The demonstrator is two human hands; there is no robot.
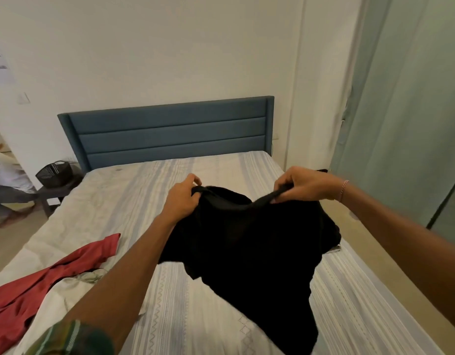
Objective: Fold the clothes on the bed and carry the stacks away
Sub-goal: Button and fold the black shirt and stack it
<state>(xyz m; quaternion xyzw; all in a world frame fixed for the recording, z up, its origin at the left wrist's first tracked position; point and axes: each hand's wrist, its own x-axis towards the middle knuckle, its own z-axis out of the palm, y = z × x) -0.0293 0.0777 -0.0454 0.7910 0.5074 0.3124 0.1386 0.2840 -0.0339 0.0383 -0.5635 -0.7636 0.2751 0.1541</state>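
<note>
A black garment (249, 252) hangs above the striped bed (170, 298), its lower part trailing on the cover. My left hand (183, 199) grips the garment's upper edge on the left. My right hand (303, 184) pinches the same edge on the right, a thin bracelet on that wrist. A red garment (49, 280) lies crumpled on the bed's left side, over a pale cloth (75, 285). A small bit of dark fabric (322, 171) shows behind my right hand.
A blue padded headboard (170, 134) stands against the white wall. A dark basket (55, 174) sits on a small grey table (53, 194) left of the bed. A seated person (6, 185) is at the far left. A pale green curtain (405, 111) hangs on the right.
</note>
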